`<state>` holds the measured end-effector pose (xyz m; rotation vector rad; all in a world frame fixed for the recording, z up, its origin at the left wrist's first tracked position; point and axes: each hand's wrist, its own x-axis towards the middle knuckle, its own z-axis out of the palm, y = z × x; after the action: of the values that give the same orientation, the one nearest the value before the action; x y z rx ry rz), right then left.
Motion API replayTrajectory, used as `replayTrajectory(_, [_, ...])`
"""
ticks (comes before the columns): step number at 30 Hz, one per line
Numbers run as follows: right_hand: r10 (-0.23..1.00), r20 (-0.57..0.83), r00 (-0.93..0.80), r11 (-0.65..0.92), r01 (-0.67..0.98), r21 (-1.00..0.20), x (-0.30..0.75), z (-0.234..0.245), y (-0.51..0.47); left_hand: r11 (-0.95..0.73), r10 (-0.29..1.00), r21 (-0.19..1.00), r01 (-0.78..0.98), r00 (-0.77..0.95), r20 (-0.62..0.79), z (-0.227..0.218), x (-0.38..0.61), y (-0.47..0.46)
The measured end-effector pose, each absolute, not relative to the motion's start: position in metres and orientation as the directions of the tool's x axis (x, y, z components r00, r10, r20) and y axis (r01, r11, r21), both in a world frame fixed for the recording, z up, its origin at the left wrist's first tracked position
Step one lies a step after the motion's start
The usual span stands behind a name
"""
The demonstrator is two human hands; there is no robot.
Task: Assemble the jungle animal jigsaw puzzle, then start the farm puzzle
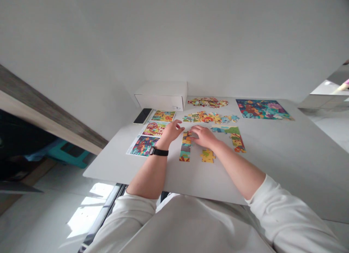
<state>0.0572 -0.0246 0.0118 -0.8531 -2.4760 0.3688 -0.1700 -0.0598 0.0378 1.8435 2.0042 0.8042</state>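
Observation:
A narrow upright strip of joined puzzle pieces (pixel 185 151) lies on the white table in front of me. My right hand (pixel 204 136) comes in from its right side, with thumb and fingers about a puzzle piece (pixel 187 136) at the strip's far end, partly hidden by the fingers. My left hand (pixel 172 132) hovers just left of that end, fingers curved and apart, holding nothing visible; a black watch is on the wrist. Nearer me lies a small yellow joined cluster (pixel 208 155). To the right, a joined corner section (pixel 236 138) has green and red pieces.
Behind my hands spread loose pieces (pixel 208 117) and a further pile (pixel 208 102). A finished dark-blue puzzle (pixel 263 109) lies far right. On the left are a reference sheet with three pictures (pixel 129 150), a phone (pixel 143 116) and a white box (pixel 160 96) by the wall.

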Motion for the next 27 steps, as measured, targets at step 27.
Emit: replayTrajectory(27, [0.838, 0.501, -0.217, 0.543, 0.428, -0.722, 0.122, 0.068, 0.034, -0.254, 0.957, 0.136, 0.958, 0.269, -0.107, 0.047, -0.212, 0.084])
